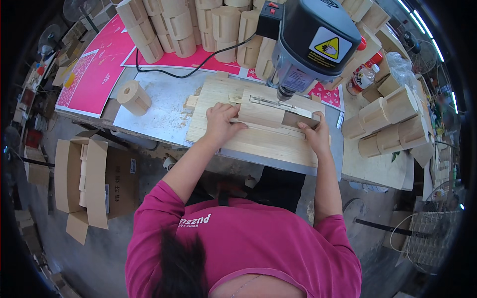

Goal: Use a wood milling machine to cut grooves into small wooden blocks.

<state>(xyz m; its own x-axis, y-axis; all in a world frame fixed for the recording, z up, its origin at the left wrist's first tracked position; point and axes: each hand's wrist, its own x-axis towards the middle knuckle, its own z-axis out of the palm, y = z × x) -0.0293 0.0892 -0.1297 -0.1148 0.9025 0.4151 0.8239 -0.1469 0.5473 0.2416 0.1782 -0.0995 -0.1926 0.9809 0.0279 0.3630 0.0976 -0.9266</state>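
On a wooden jig board [278, 141] a pale wooden workpiece [261, 116] lies on its side, a metal-edged slot along its top. My left hand [222, 124] is closed at its left end, the thumb and fingers gripping a thin light strip [232, 120] there. A flat grey-brown block [297, 120] sits against the workpiece's right end. My right hand [317, 134] pinches that block's outer end, thumb in front and fingers behind. Just above the workpiece hangs the chuck [285, 93] of a drill press [318, 39].
Grooved wooden cylinders [181, 30] stand stacked behind the board; more [392, 119] lie at the right. One cylinder [134, 98] with a hole stands at the left. A black cable [186, 76] crosses the bench. An open cardboard box [119, 184] is at the lower left.
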